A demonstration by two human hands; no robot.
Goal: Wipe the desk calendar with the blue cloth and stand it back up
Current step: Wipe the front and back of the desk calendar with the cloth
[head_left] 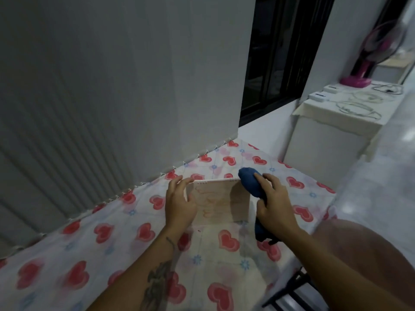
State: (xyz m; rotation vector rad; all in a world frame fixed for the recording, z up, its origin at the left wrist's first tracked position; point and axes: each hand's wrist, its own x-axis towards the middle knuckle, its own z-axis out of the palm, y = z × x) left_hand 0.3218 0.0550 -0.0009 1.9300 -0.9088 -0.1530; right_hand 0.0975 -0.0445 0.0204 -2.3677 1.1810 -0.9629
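The left hand (179, 203) is gripping the left edge of the desk calendar (221, 202), fingers curled over its top corner and thumb on the near face. The right hand (275, 205) is clutching the blue cloth (250, 181), bunched into a soft rounded wad, and pressing it against the calendar's upper right corner; a dark tail of the cloth is hanging below the wrist. The calendar is standing upright between the two hands on the bench (89, 239), its pale card face showing faint print and a spiral binding running along the top. A thin white covering printed with red hearts and small blue flowers is draping the bench. Beyond the hands a ribbed grey wall (89, 86) is closing in. Far off past the right hand, a pink fan (368, 55) is sitting on a white cabinet (325, 135) among coiled cables.
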